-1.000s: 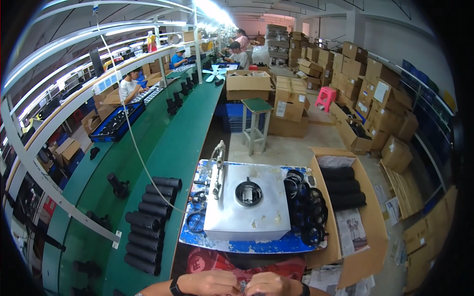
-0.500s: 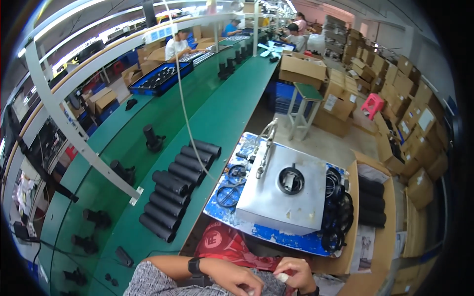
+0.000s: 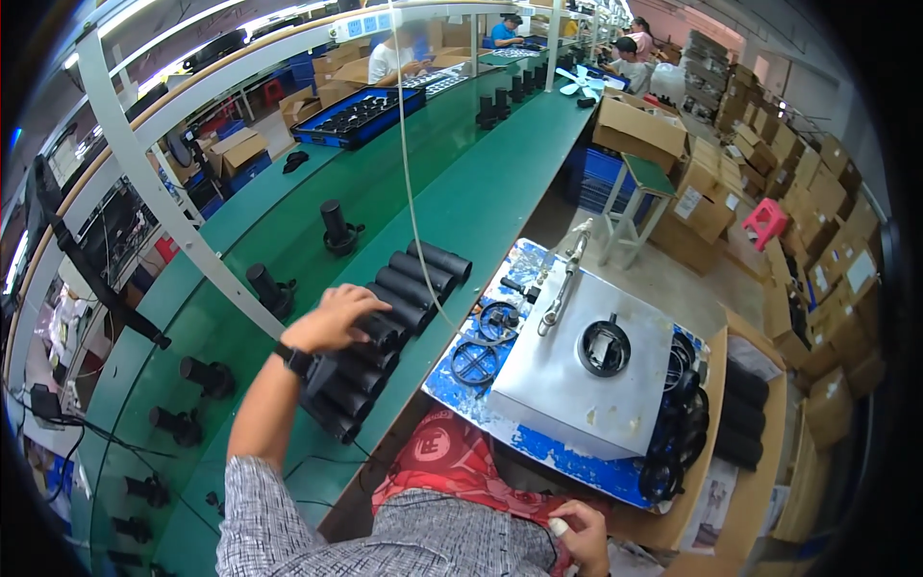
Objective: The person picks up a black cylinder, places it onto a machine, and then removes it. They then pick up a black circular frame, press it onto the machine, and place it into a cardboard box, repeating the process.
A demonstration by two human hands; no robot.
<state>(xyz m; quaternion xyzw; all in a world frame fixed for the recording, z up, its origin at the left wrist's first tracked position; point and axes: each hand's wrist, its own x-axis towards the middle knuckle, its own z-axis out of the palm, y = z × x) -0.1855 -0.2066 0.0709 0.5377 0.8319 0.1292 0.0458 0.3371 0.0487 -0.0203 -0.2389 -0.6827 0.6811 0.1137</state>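
My left hand (image 3: 335, 317) reaches out over a row of black cylinders (image 3: 385, 322) lying side by side on the green bench (image 3: 452, 183). Its fingers rest on top of one cylinder in the middle of the row. A black watch sits on that wrist. My right hand (image 3: 582, 535) stays low by my lap, fingers curled round a small white thing. To the right stands a silver metal block (image 3: 577, 370) with a black ring (image 3: 604, 346) on top and a lever (image 3: 562, 279).
Black rings (image 3: 486, 337) lie on the blue mat beside the block. A cardboard box (image 3: 745, 452) at right holds more black cylinders. Upright black parts (image 3: 336, 226) dot the bench. A white frame post (image 3: 159, 183) slants across. Other people work at the far end.
My head has turned left and down toward the bench. My left hand left my lap and went up to the row of black cylinders; the right hand stayed low.
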